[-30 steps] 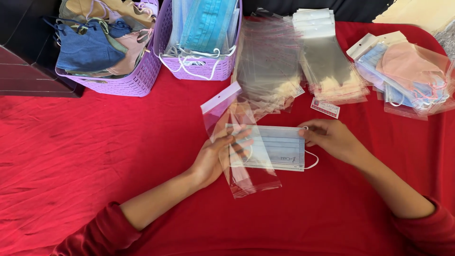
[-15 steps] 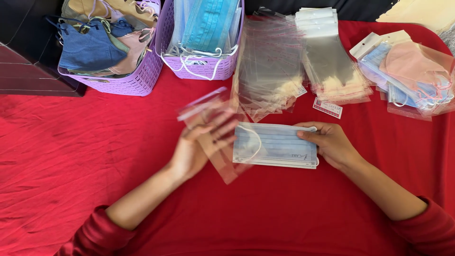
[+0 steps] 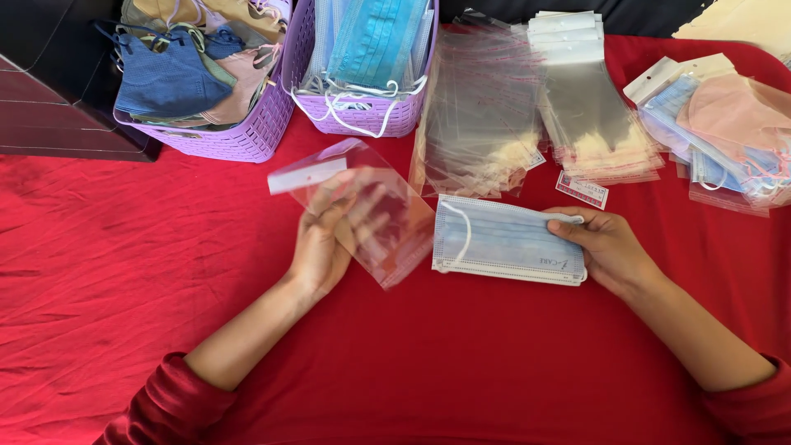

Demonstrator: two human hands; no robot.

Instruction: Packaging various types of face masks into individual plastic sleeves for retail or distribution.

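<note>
- Risk of a snag: the left hand [image 3: 323,247] grips a clear plastic sleeve [image 3: 362,210] tilted above the red tablecloth [image 3: 99,272], with its mouth seemingly not spread, so the mask could catch there.
- Right hand [image 3: 606,247] pinches one end of a pale blue surgical mask [image 3: 507,241]; its loose ear loop [image 3: 463,235] could hook the sleeve's edge.
- Left lilac basket [image 3: 247,136] holds blue and beige cloth masks [image 3: 177,74].
- Right lilac basket [image 3: 362,119] holds stacked blue surgical masks [image 3: 375,37].
- Empty sleeves [image 3: 486,124] lie piled behind.
</note>
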